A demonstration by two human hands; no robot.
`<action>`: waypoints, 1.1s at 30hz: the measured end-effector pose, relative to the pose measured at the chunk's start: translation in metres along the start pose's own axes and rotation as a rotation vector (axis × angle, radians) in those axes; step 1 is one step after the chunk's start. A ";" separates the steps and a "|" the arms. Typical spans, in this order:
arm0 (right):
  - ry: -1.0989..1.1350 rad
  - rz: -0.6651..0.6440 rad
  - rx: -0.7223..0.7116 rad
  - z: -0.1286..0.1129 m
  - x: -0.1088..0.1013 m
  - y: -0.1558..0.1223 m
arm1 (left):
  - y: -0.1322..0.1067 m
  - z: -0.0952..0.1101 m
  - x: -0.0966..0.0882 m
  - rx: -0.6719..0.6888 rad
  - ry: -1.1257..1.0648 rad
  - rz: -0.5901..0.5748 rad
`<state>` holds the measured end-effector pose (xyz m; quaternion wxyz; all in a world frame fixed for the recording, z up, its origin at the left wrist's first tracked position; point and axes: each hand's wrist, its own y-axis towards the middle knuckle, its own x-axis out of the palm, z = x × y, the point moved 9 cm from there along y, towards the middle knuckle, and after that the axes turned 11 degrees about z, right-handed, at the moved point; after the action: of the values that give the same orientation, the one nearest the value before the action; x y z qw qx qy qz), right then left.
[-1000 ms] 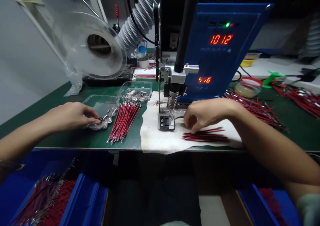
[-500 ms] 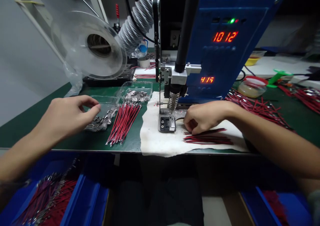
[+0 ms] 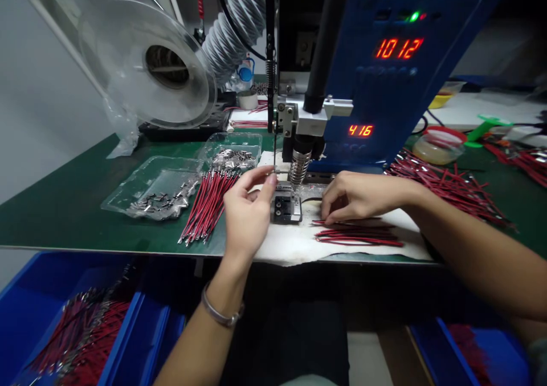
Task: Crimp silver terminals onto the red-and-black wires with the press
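My left hand (image 3: pixel 248 212) is raised over the white cloth (image 3: pixel 294 243), its thumb and forefinger pinched on a tiny metal piece right beside the small black fixture block (image 3: pixel 285 208) under the machine's soldering tip (image 3: pixel 298 168). My right hand (image 3: pixel 356 195) rests on the cloth just right of the block, fingers curled on a dark wire that leads toward the block. A small bunch of red wires (image 3: pixel 356 235) lies under and in front of that hand.
A clear tray of small metal terminals (image 3: pixel 156 195) and a bundle of red wires (image 3: pixel 209 203) lie on the green bench at left. A blue machine with red displays (image 3: pixel 397 61) stands behind. Loose red wires (image 3: pixel 448 183) lie at right. Blue bins (image 3: pixel 77 329) sit below the bench.
My left hand left the terminal tray and moved right to the fixture block, pinched on a small piece. My right hand stayed beside the block. The lower display went from 415 to 416.
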<state>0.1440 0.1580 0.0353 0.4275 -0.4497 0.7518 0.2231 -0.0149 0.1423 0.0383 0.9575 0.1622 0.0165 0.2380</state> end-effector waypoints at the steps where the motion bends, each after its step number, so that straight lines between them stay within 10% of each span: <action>1: 0.015 0.003 -0.003 0.000 0.000 0.000 | -0.002 -0.006 0.005 -0.034 -0.046 -0.008; 33: 0.126 0.463 0.127 0.005 -0.020 0.006 | -0.020 -0.020 0.009 -0.114 0.111 -0.087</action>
<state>0.1456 0.1744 0.0488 0.3448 -0.2509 0.8724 0.2390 0.0001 0.1364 0.0136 0.9722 0.0928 0.0630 0.2054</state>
